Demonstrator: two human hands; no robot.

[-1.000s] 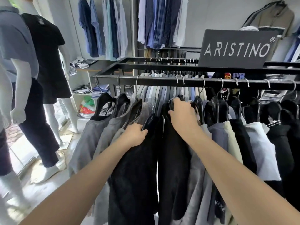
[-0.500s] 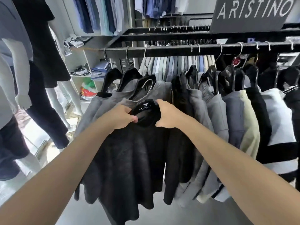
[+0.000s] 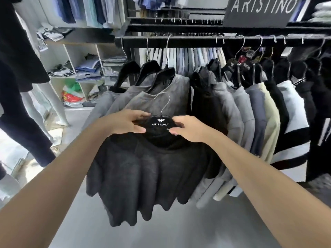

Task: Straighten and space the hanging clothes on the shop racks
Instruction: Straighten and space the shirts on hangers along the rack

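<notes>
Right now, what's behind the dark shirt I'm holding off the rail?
Grey shirts hanging on the rail; the dark shirt covers their lower parts, so those cannot be seen.

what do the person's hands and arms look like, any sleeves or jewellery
The left hand and right hand are bare: no gloves, rings, watch or bracelet show. The left forearm and right forearm are uncovered to the frame edge, so no sleeve is in view.

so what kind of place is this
A clothing shop, almost certainly: an ARISTINO brand sign sits above a rack rail crowded with hung tops, a dressed mannequin stands at the left, and shelves hold folded stock.
</notes>
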